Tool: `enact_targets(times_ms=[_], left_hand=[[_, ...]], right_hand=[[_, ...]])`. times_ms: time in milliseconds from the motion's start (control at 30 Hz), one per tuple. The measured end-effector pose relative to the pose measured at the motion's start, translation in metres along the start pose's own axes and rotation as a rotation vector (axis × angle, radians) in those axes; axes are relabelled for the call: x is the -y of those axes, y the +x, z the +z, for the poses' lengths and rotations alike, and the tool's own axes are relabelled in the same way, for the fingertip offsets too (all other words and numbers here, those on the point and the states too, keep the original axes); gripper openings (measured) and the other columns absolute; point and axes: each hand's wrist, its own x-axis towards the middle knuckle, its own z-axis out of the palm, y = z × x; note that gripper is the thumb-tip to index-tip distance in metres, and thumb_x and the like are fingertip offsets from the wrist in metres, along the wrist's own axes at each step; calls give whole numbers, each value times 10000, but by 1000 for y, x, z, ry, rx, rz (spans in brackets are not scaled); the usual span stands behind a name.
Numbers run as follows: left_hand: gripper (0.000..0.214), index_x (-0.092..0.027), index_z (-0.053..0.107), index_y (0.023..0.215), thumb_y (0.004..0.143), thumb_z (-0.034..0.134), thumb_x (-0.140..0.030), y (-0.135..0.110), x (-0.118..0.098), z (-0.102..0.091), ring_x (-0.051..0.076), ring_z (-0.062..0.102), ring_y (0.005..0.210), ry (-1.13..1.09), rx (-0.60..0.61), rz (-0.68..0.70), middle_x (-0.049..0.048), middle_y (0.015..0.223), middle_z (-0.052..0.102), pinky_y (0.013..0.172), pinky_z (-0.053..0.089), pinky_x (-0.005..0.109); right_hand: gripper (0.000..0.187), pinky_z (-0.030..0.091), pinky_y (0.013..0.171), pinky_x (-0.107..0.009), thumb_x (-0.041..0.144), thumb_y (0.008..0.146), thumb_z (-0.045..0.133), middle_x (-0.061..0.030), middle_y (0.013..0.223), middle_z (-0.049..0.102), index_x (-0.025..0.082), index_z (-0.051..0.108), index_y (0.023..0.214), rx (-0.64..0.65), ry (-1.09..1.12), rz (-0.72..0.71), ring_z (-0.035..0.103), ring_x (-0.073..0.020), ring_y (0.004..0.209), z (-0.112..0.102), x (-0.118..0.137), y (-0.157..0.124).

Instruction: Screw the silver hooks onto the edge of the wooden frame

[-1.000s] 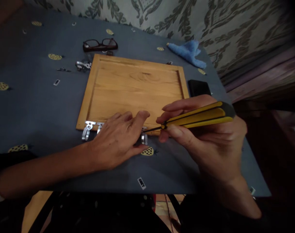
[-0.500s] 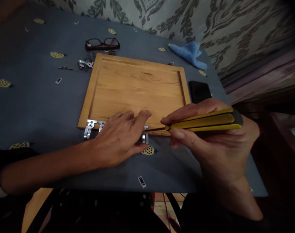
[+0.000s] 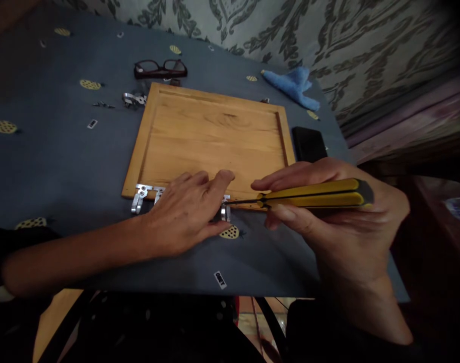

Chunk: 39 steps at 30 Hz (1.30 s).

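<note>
A wooden cabinet door (image 3: 210, 136) with a raised frame lies flat on the table, metal hinges (image 3: 141, 194) along its near edge. Over that edge rests my left hand (image 3: 184, 214), its thumb and fingers around the rightmost hinge (image 3: 225, 213), which is partly hidden. My right hand (image 3: 339, 217) grips a screwdriver (image 3: 316, 194) by its yellow and black handle. The thin shaft points left, its tip at the hinge beside my left fingers. Whether the tip sits in a screw is too small to tell.
Beyond the door lie eyeglasses (image 3: 160, 69). Loose hinges (image 3: 133, 100) and a few screws (image 3: 103, 105) are at its far left. On the right are a blue cloth (image 3: 292, 85) and a black flat object (image 3: 309, 143). A patterned wall covering (image 3: 260, 30) backs the table.
The screwdriver handle has turned in my right hand, showing different yellow and black faces. My left hand stays on the hinge. The view has shifted slightly.
</note>
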Motion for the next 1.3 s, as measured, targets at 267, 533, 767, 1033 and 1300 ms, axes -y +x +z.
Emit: enact_targets(times_ms=[267,533,767,1033,1300], left_hand=[[583,-176,357,1304,860,655,-408,0,-1,0,273,635,948,-14,2,-17,70,1013,647,768,470,367],[566,-165,369,1308,873,635,-409,1,-2,-3,284,637,951,3,32,-19,100,1036,652,765,465,372],[573,-164,362,1313,871,644,-396,1,-2,-3,268,630,975,-12,33,-26,91,1044,651,791,463,363],[571,-166,359,1315,875,628,-413,0,-1,-2,271,630,947,-12,27,-24,89,1023,646,760,460,363],[569,-175,362,1304,865,649,-396,0,-1,-1,262,627,957,-20,15,-21,76,1015,645,777,457,355]], right_hand=[[314,610,585,-280,192,853,711,-1,1005,730,304,707,1146,136,64,122,703,-131,612,-10,5,1],[287,612,598,-285,100,728,811,15,871,746,296,738,923,26,-45,-6,718,-183,751,-4,4,3],[325,621,628,-272,156,850,705,9,978,750,316,720,1132,160,32,100,703,-131,618,-12,7,3],[282,592,577,-261,83,723,806,13,868,741,273,736,920,60,-24,-10,718,-182,804,-7,5,5],[273,600,580,-265,126,832,716,3,982,732,272,747,1061,67,70,117,681,-115,588,-5,11,3]])
